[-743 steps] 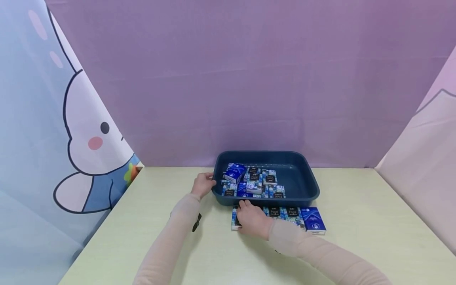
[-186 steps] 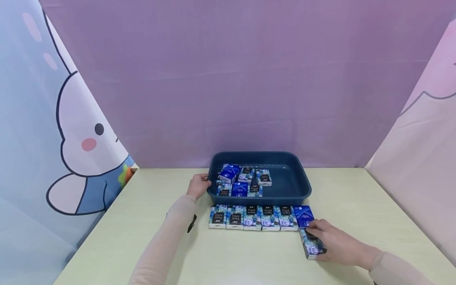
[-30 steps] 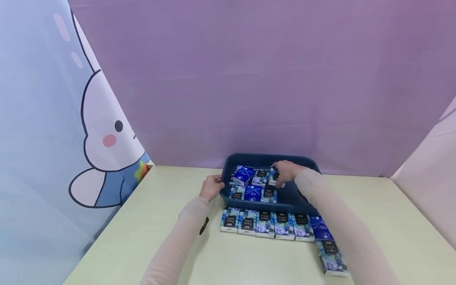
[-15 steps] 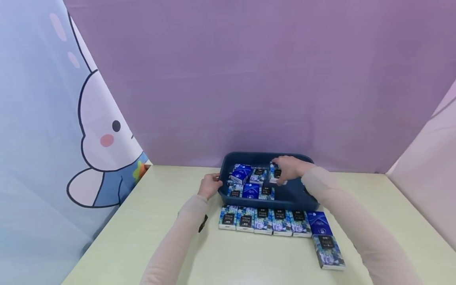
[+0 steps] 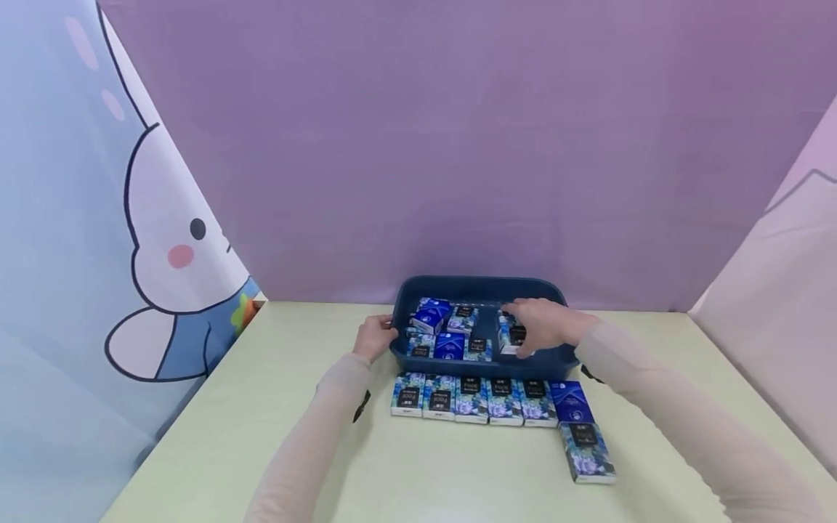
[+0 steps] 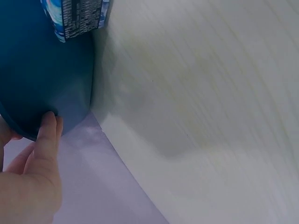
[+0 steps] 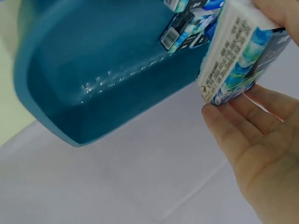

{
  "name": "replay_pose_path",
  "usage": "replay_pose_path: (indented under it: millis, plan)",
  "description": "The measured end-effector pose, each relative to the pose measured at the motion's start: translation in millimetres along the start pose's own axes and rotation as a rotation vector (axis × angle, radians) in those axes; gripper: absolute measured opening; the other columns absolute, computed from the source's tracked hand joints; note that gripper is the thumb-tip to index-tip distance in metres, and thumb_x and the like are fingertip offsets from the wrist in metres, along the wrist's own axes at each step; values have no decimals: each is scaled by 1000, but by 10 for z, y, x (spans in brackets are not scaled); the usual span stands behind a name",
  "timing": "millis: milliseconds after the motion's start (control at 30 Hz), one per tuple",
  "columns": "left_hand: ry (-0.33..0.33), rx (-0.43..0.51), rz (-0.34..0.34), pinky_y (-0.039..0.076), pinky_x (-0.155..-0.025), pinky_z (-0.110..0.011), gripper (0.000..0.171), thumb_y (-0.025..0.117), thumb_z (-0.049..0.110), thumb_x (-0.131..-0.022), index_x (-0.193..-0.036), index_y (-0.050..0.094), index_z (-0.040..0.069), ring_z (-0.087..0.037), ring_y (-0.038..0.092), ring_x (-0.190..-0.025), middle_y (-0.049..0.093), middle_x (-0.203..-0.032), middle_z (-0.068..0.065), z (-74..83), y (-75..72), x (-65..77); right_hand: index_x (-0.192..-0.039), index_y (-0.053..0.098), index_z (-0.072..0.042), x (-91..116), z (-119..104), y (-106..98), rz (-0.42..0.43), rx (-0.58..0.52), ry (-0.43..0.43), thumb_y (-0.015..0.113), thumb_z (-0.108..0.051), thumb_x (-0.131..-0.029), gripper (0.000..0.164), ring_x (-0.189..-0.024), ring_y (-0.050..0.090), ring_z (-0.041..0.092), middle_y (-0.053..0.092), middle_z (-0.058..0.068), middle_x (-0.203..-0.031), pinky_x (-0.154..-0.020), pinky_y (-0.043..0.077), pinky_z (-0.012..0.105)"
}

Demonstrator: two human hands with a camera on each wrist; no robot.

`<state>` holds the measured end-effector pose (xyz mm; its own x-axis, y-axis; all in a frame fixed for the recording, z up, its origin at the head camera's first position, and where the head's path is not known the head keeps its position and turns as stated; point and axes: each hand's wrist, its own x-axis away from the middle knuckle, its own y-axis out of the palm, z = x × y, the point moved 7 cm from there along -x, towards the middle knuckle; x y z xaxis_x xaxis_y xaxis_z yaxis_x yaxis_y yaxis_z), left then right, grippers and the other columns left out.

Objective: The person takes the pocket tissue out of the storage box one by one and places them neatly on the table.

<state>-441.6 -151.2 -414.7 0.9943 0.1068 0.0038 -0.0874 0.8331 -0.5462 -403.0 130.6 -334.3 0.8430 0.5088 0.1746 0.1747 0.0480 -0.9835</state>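
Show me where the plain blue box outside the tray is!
In the head view, the blue box ends the row on the right, between the tray and the lower flowery box.

Tub [image 5: 484, 287] by table's [image 5: 458, 472] back edge. Small boxes [image 5: 448, 346] in tub's left side. Six-box row [image 5: 472, 399] before tub's front edge, loose box [image 5: 587, 454] before row's right end. Left hand [image 5: 374, 338] on tub's left edge; right hand [image 5: 546, 325] with held box [image 5: 506, 335] at tub's right side.

Left hand [image 5: 375, 338] and right hand [image 5: 545, 324] are bare; long pale beige sleeves [image 5: 312, 438], lightly wrinkled, reach both wrists. Small black tab [image 5: 362, 407] shows at each sleeve's edge, near the wrist.
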Motion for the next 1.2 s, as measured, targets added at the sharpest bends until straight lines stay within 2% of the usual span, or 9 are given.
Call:
replay_pose_path:
  millis: [200, 367, 600, 1000, 1200]
  plan:
    - [-6, -31, 14, 51, -88, -40, 44, 52, 6, -85, -129, 50, 1, -30, 61, -104, 60, -118, -21, -44, -77, -51, -141, 33, -5, 162, -66, -5, 7, -29, -6, 75, -36, -72, 86, -128, 36, 42, 33, 24, -143, -97, 39, 55]
    - [-26, -19, 1, 50, -89, -41, 44, 51, 6, -86, -130, 49, 0, -32, 60, -107, 57, -121, -23, -118, -75, -32, -140, 34, -4, 296, -132, 76, -1, -30, -17, 76, -38, -71, 87, -125, 40, 40, 35, 23, -142, -96, 41, 52]
    - [-41, -17, 2, 50, -89, -42, 45, 51, 6, -86, -130, 49, 1, -32, 60, -106, 58, -121, -22, -129, -38, -14, -138, 38, -3, 477, -201, 188, 22, -43, -19, 77, -37, -69, 86, -121, 46, 38, 40, 21, -140, -94, 45, 49]
    - [-29, -25, -8, 49, -91, -42, 45, 51, 8, -87, -131, 48, 2, -31, 59, -109, 57, -123, -21, -50, -5, -41, -133, 43, 0, 738, -234, 265, 82, -50, -29, 78, -35, -67, 82, -114, 52, 36, 48, 21, -133, -91, 47, 49]
    - [-21, -31, -12, 49, -91, -42, 45, 51, 6, -86, -131, 49, 1, -32, 58, -109, 57, -122, -21, -4, 13, -25, -132, 44, 1, 850, -265, 387, 68, -62, -37, 79, -34, -67, 82, -115, 51, 37, 48, 22, -132, -90, 48, 48]
